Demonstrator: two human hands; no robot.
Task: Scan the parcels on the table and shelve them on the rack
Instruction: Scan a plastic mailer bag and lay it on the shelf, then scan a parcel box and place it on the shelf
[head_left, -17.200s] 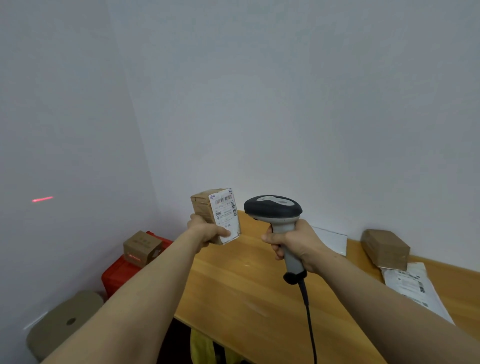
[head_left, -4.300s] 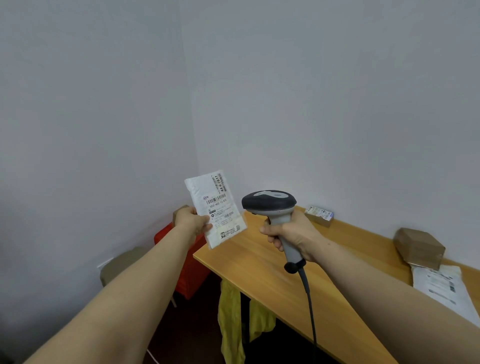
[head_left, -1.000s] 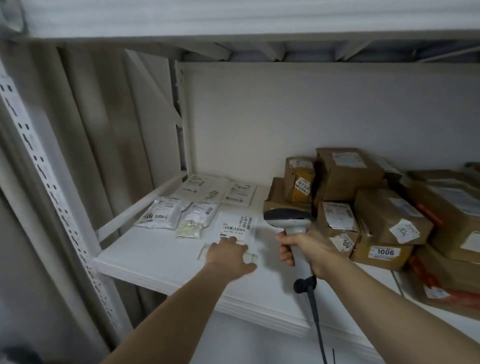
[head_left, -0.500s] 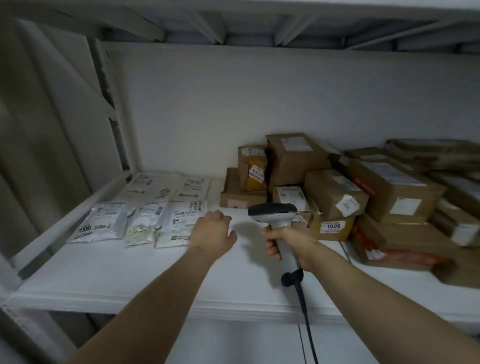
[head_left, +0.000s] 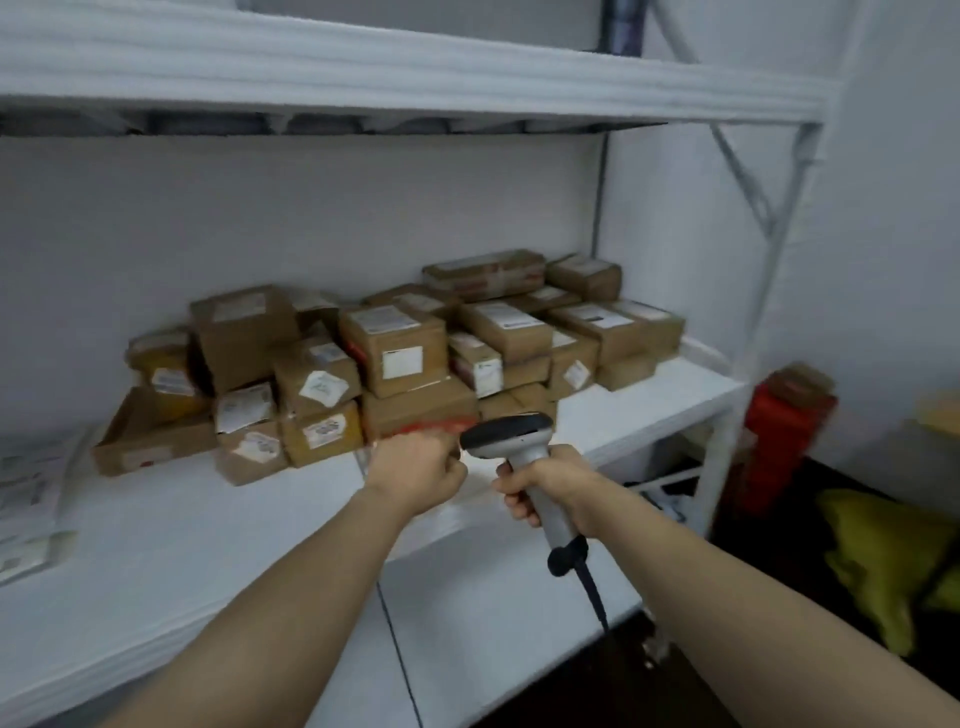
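- Your left hand (head_left: 418, 475) hung just in front of the carton pile, fingers loosely curled, with nothing visible in them.
- Your right hand (head_left: 545, 488) was wrapped tightly round the handle of the scanner (head_left: 511, 434), whose head pointed towards the pile and whose cord trailed down.
- The parcels in sight were already on the rack: brown cartons (head_left: 395, 353) heaped two and three high on the middle shelf (head_left: 182, 545), against the back wall, from left of centre to near the right post.
- Neither hand carried a parcel, and no parcel waiting to be scanned could be made out.
- I judged the cartons stiff, probably light and small enough for one hand. Taking one across its short sides, clear of the glossy labels and tape, looked best.
- The heap looked loosely stacked, so pulling a low carton would likely have shifted those resting on it.
- The white pouches (head_left: 26, 499) at the left edge lay flat. I judged them soft, limp and rather slippery, best pinched along an edge.
- Counted: one scanner, two hands, roughly twenty cartons (blur and overlap prevented an exact tally) and at least two pouches, cut off by the frame.
- Beyond the right post stood one red box (head_left: 779, 441) with a brown carton on top, and one yellow bag (head_left: 893, 561) lay near it.
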